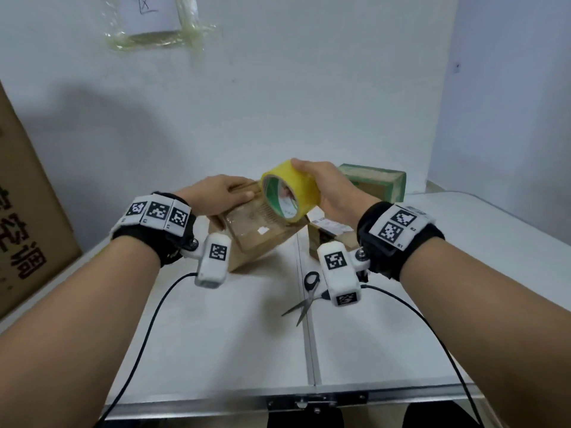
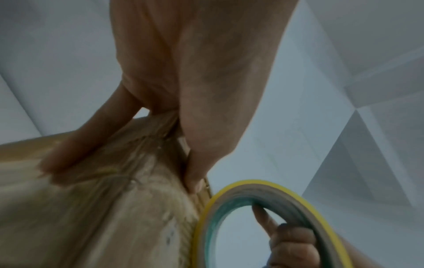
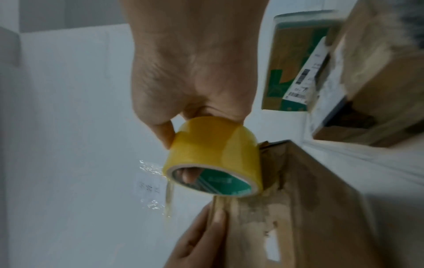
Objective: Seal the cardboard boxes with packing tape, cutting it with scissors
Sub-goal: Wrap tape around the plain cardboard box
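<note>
A brown cardboard box [image 1: 256, 236] [image 2: 114, 208] [image 3: 298, 199] stands mid-table with old clear tape on its top. My left hand [image 1: 234, 191] [image 2: 183, 90] [image 3: 201, 232] lies on its far left top edge, fingers straight and pressing down. My right hand [image 1: 318, 183] [image 3: 195, 81] grips a yellow roll of packing tape [image 1: 293, 186] [image 2: 252, 182] [image 3: 211, 145], fingers inside the green core and thumb on the outside. The roll hangs on edge just over the box's top right side. Scissors [image 1: 304, 296] lie on the table in front of the box, blades parted.
A second brown box [image 1: 327, 230] with a white label stands right of the first, and a green box [image 1: 374, 180] behind it by the wall. A large printed carton [image 1: 24, 211] leans at the far left. Cables run from both wrists across the white table [image 1: 216, 350].
</note>
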The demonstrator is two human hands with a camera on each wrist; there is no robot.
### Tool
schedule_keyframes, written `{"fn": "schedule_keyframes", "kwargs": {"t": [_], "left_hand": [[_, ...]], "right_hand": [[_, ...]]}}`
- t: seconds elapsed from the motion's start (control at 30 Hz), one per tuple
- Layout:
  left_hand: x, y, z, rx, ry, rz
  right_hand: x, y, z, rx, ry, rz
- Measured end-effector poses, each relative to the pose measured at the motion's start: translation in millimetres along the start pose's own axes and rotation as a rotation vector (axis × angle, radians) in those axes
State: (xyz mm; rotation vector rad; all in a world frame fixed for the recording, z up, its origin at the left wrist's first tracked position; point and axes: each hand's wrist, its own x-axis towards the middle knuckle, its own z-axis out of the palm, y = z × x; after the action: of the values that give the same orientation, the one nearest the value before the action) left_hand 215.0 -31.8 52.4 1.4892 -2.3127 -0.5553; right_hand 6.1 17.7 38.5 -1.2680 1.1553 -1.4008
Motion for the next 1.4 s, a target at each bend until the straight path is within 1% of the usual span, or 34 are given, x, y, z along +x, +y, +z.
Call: {"fn": "schedule_keyframes", "kwargs": {"t": [0.03,0.1,0.2,0.23,0.33,0.4,0.43,0.47,0.5,0.57,0.63,0.67,0.7,0.77,0.83,0.87,0.93,1.03,1.17,1.4], "left_hand": [[0.1,4.8,-4.0,-0.005,-0.036,-0.012],[-0.3,13.6,-9.9,-0.03,-0.093,-0.056],[4.7,15.4,-21.1,-0.018,-0.165,-0.115],[7.2,13.5,-25.1,-0.057,-0.196,-0.118],[14.7,5.8,-33.7,-0.283,-0.325,-0.142],[16.9,1.3,-33.5,-0.314,-0.4,-0.171],[18.1,-1.0,-32.4,-0.285,-0.402,-0.179],[18.1,-2.1,-31.1,-0.233,-0.373,-0.186],[17.6,-1.8,-29.7,-0.153,-0.315,-0.194],[13.2,2.6,-26.2,0.086,-0.186,-0.188],[7.3,8.8,-21.5,0.354,-0.034,-0.111],[1.3,14.4,-17.9,0.405,0.034,-0.066],[-3.5,18.3,-14.0,0.4,0.07,-0.036],[-11.1,25.6,-3.3,0.37,0.049,0.017],[-13.4,27.9,9.8,0.438,-0.026,0.035],[-12.6,26.4,15.8,0.489,-0.036,0.038],[-8.7,20.2,24.0,0.505,0.008,0.037],[-3.6,14.2,27.6,0.43,0.071,0.05],[0.0,21.1,27.2,0.437,0.059,0.039],[3.6,23.4,28.4,0.453,0.047,0.005]], "right_hand": [[1.6,-7.7,-0.9,0.027,0.006,0.004],[6.1,-20.4,-3.1,0.058,-0.041,0.011],[6.6,-33.6,-1.5,0.003,-0.102,0.02],[7.7,-36.1,0.1,-0.012,-0.099,0.022],[15.1,-44.0,2.9,-0.025,-0.063,0.012],[21.2,-47.4,5.4,-0.033,-0.064,0.015],[23.3,-47.1,7.8,-0.038,-0.072,0.024],[24.3,-46.0,11.1,-0.038,-0.081,0.032],[25.4,-44.3,14.5,-0.033,-0.085,0.041],[26.7,-41.4,20.5,-0.022,-0.087,0.052],[27.3,-40.6,24.5,-0.011,-0.09,0.049],[27.3,-40.5,25.7,-0.007,-0.087,0.045],[27.8,-40.3,26.3,-0.007,-0.078,0.041],[29.6,-39.3,26.6,-0.017,-0.042,0.048],[30.7,-37.6,27.7,-0.026,-0.019,0.068],[30.8,-36.7,28.7,-0.014,-0.023,0.077],[30.4,-33.5,31.2,0.034,-0.058,0.086],[25.3,-29.2,35.2,0.063,-0.11,0.092],[20.7,-33.2,35.5,0.093,-0.119,0.077],[4.8,-45.7,33.7,0.222,-0.129,0.082]]}}
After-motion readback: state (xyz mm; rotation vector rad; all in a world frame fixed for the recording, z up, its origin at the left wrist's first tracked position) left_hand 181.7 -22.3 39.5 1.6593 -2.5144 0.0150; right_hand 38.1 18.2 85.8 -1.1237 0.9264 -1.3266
